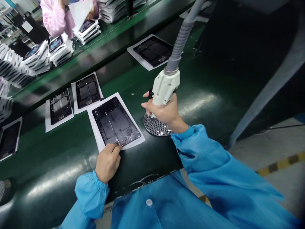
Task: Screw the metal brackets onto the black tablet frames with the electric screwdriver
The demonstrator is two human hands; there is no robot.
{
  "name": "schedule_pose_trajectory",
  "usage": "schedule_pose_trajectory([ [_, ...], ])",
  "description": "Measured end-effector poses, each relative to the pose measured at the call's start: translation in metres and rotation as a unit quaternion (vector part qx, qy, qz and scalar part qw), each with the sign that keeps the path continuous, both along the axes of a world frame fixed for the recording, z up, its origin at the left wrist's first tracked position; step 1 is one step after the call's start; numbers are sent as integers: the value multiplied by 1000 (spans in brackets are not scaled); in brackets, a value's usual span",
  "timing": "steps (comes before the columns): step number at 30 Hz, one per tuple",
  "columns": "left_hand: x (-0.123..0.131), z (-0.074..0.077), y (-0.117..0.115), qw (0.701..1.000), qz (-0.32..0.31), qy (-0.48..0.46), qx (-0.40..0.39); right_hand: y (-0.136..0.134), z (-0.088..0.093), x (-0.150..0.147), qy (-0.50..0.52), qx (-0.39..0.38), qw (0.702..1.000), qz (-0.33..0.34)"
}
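My right hand (166, 111) is closed around the pale handle of a hand-held tool (165, 86) with a grey corrugated hose. Right below it is a round perforated metal disc (157, 126); whether the tool is joined to it is hidden by my fingers. A black tablet housing (116, 122), its inside facing up, lies on a white sheet (96, 133) to the left of the disc. At the housing's lower edge, the curled fingers of my left hand (108, 162) pinch the rim; their tips are partly hidden.
More housings on white sheets lie along the green belt: one (153, 50) beyond the tool, others (87, 91) to the left. Across a raised green ledge (107, 47), a person in a pink sleeve (54, 19) handles paper beside stacked sheets (60, 51). A large dark shape stands at right.
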State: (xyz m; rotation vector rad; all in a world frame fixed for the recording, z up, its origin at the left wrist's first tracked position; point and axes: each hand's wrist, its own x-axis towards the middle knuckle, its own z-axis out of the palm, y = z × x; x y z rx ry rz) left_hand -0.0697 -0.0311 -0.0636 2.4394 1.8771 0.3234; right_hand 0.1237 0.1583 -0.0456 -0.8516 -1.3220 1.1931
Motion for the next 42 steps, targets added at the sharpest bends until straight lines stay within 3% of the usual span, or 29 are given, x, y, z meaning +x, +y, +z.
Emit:
schedule_pose_trajectory([
  [4, 16, -8, 6, 996, 10, -73, 47, 1, -4, -1, 3, 7, 1000, -6],
  [9, 12, -2, 10, 990, 48, -134, 21, 2, -6, -1, -4, 12, 1000, -6],
  [13, 6, 5, 14, 984, 137, -109, -18, 2, -7, -1, 0, 16, 1000, -4],
  [16, 7, 8, 18, 980, 171, -82, -68, 2, -8, -1, -1, 20, 1000, -3],
  [23, 3, 17, 32, 972, 178, -89, -126, 1, -8, 0, -5, 29, 1000, -5],
  [28, 3, 25, 39, 949, 204, -209, -117, -2, 0, 4, 18, 44, 998, -31],
  [31, 12, 19, 39, 921, 217, -305, -106, -3, 4, 5, 35, 69, 997, -28],
  [34, 23, 5, 38, 910, 218, -337, -108, -4, 4, 5, 36, 78, 996, -20],
  [38, 31, -5, 40, 922, 227, -294, -111, -4, 1, 6, 32, 84, 996, -15],
  [42, 33, -1, 46, 941, 215, -222, -139, -4, 0, 7, 30, 89, 995, -18],
])
